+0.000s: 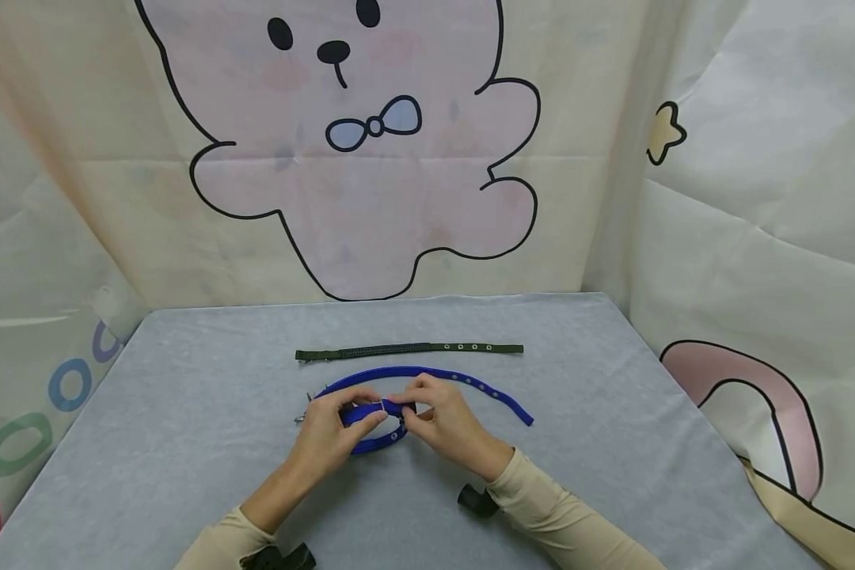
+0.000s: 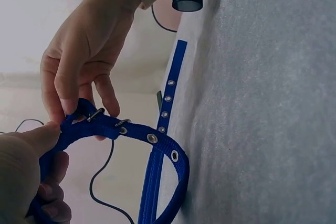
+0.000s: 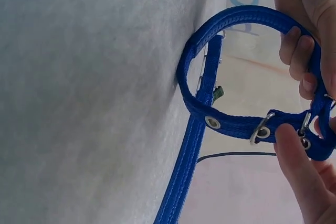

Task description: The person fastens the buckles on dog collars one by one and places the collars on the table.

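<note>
Blue nylon webbing, a collar studded with metal eyelets, lies near the middle of the grey bench, a little toward the near edge. Part of it is bent into a loop lifted off the cloth, and its free end trails out toward the right edge. Both hands work at the metal buckle where the loop closes. The left hand has its fingers curled round the strap just beside the buckle, thumb on top. The right hand pinches the strap at the buckle between thumb and forefinger, the other fingers curled beneath. The two hands are almost touching. Just beyond the blue collar, toward the far edge, a dark green collar lies flat and straight, parallel to that edge, apart from both hands.
</note>
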`<control>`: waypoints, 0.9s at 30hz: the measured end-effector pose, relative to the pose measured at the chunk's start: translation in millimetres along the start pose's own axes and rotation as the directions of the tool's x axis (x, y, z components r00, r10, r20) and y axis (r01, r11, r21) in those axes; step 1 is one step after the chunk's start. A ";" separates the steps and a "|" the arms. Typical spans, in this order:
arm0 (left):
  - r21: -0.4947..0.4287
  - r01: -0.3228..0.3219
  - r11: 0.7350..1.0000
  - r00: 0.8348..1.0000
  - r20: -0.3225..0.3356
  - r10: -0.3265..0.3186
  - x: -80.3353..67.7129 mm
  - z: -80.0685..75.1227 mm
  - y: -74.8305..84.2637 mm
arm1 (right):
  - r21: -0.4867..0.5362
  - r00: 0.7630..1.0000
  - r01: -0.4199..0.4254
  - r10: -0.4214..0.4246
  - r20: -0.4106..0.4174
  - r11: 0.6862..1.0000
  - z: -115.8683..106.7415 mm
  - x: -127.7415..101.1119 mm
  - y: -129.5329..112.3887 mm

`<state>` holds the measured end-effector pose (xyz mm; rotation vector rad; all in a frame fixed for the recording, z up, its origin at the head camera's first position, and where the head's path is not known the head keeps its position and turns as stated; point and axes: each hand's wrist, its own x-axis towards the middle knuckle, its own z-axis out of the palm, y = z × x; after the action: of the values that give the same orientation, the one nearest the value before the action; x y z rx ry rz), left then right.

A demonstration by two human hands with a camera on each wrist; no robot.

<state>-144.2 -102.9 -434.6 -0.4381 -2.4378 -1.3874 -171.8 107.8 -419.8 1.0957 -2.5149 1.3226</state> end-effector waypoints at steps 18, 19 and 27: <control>0.004 0.008 1.000 1.000 0.017 -0.008 0.3 -5.2 2.4 | 0.162 1.000 -0.024 0.025 -0.008 0.986 6.4 -0.6 4.9; -0.010 0.011 1.000 1.000 0.009 -0.011 0.6 -5.7 2.0 | 0.157 1.000 -0.025 0.025 0.001 0.987 6.5 -0.7 5.2; -0.174 0.028 0.984 0.997 -0.067 -0.040 5.0 -9.3 -2.0 | 0.055 0.991 -0.121 0.117 0.072 0.991 6.8 1.1 9.4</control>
<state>-148.6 -111.4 -429.5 -0.3816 -2.2894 -1.6087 -177.0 105.5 -430.0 1.0342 -2.6444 1.4211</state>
